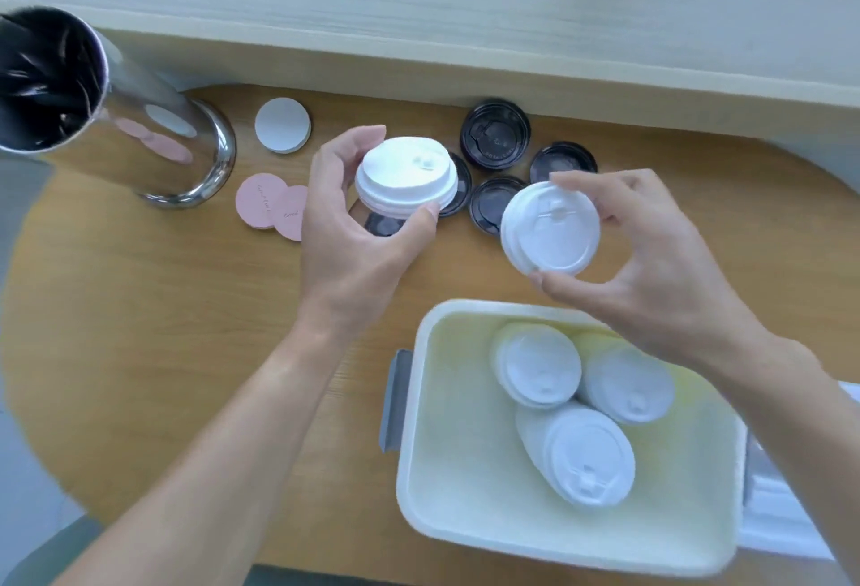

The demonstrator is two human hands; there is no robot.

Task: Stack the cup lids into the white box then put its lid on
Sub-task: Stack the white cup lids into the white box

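My left hand (353,222) grips a short stack of white cup lids (404,176) above the table, thumb in front and fingers behind. My right hand (651,259) holds another white lid stack (551,229), tilted toward me, just beyond the far rim of the white box (419,446). Inside the box lie three stacks of white lids (537,364) (626,380) (586,457). Several black cup lids (495,134) lie on the table behind both hands. The box's own lid (782,520) seems to lie at the box's right side, mostly hidden by my right arm.
A tall shiny metal canister (153,138) stands at the left. A white round coaster (283,125) and pink round coasters (270,206) lie beside it. A pale raised counter (465,3) runs behind the round wooden table (163,329).
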